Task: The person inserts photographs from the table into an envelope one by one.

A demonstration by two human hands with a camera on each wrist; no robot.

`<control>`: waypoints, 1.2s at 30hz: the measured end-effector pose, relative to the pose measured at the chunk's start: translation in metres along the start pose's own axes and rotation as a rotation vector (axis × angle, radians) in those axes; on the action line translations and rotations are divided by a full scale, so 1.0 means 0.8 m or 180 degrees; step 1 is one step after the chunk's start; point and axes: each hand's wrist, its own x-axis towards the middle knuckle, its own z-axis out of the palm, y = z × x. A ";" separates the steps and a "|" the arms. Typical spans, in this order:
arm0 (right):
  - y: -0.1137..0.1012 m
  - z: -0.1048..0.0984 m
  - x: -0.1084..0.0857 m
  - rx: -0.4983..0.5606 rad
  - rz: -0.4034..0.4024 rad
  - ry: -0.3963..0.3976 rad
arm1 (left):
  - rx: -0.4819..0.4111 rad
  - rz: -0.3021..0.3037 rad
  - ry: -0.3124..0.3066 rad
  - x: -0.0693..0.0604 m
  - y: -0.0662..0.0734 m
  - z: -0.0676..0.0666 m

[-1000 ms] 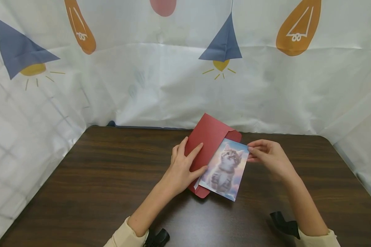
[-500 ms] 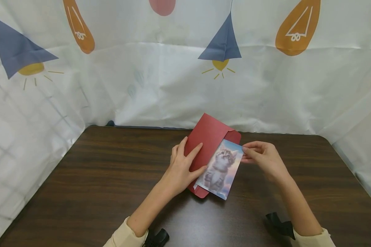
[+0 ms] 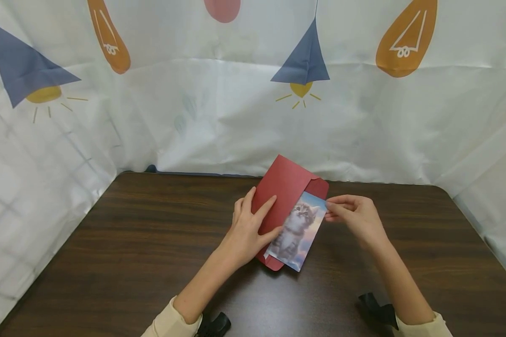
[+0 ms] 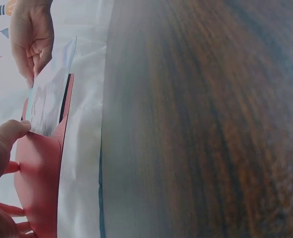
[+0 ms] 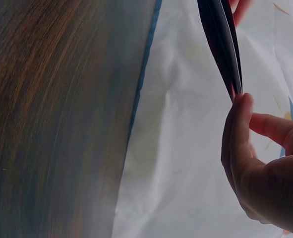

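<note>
A red envelope [image 3: 287, 180] lies slanted on the table with its open side toward the right. Out of that opening sticks a card [image 3: 297, 231] printed with a grey kitten, its left part hidden inside. My left hand [image 3: 246, 229] rests on the envelope with spread fingers, the thumb at the opening's edge beside the card. At the card's upper right corner, my right hand [image 3: 356, 217] pinches it between thumb and fingertips. The left wrist view shows the card [image 4: 49, 99] entering the envelope [image 4: 39, 168]. Seen nearly edge-on in the right wrist view, the envelope looks dark.
Dark wood-grain tabletop [image 3: 130, 243] surrounds the work. A white sheet [image 3: 185, 121] with printed lamps and bulbs hangs behind the table and along its sides. Black wrist mounts [image 3: 377, 309] sit near both cream sleeves.
The right hand has moved left with the card, sliding it farther into the envelope, so less of the card shows. The left hand and envelope have stayed in place.
</note>
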 end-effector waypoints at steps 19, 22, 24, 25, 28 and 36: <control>0.000 0.008 -0.003 0.0152 -0.0039 -0.0045 | 0.0050 0.0025 0.0002 0.001 0.000 0.002; 0.000 0.009 -0.003 0.0180 -0.0038 -0.0035 | 0.0048 0.0024 0.0002 0.000 0.000 0.003; 0.000 0.010 -0.004 0.0193 -0.0037 -0.0026 | 0.0066 0.0040 0.0019 0.000 0.000 0.003; 0.000 0.011 -0.004 0.0200 -0.0038 -0.0025 | 0.0078 0.0055 0.0034 -0.001 0.000 0.004; 0.000 0.012 -0.004 0.0232 -0.0041 -0.0020 | 0.0118 0.0115 0.0090 -0.001 0.000 0.005; 0.000 0.017 -0.003 0.0267 -0.0011 0.0024 | 0.0172 0.0203 0.0162 -0.001 0.000 0.007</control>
